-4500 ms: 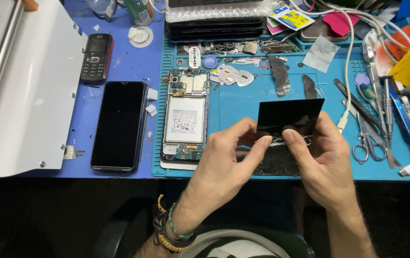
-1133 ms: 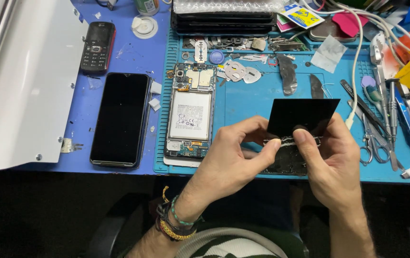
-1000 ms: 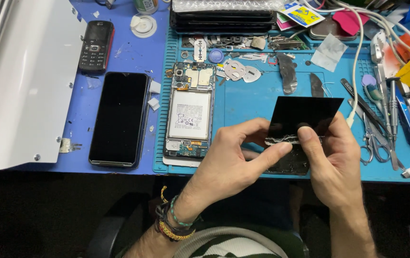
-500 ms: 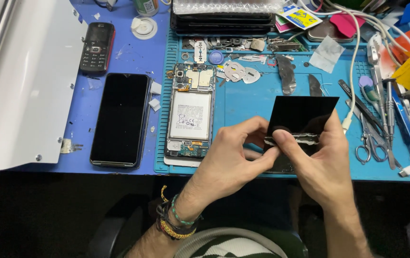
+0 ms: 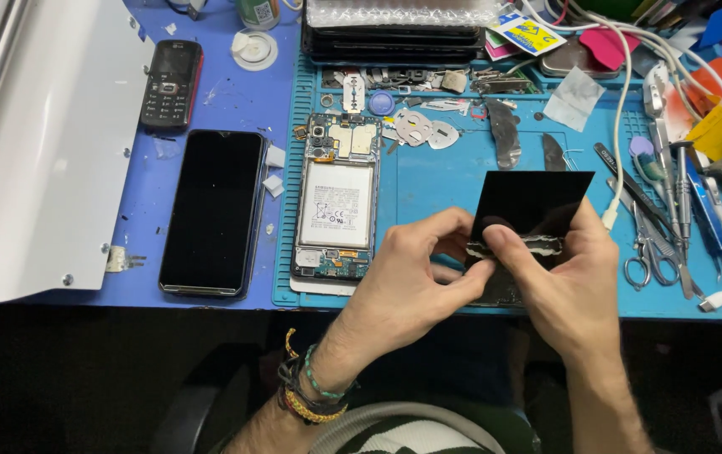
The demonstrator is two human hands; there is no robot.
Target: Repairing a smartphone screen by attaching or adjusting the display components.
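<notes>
Both hands grip a glossy black panel (image 5: 537, 202), a flat phone back cover, tilted up over the blue work mat (image 5: 437, 181). My left hand (image 5: 407, 282) pinches its lower left edge. My right hand (image 5: 567, 282) grips the lower right part, thumb pressed on a strip of pale residue across the panel. The bottom of the panel is hidden by my fingers. To the left, an opened phone (image 5: 336, 206) lies flat with its battery and boards exposed.
A black smartphone (image 5: 214, 210) lies screen up left of the mat, with a small keypad phone (image 5: 170, 84) behind it. Scissors (image 5: 647, 252), tweezers, cables and tools crowd the right side. A stack of phones (image 5: 395, 38) sits at the back, a white panel (image 5: 33, 143) at far left.
The black panel has stayed in both hands and has been lifted a little and tilted. My right thumb has slid left along the residue strip. The phones on the bench are unmoved.
</notes>
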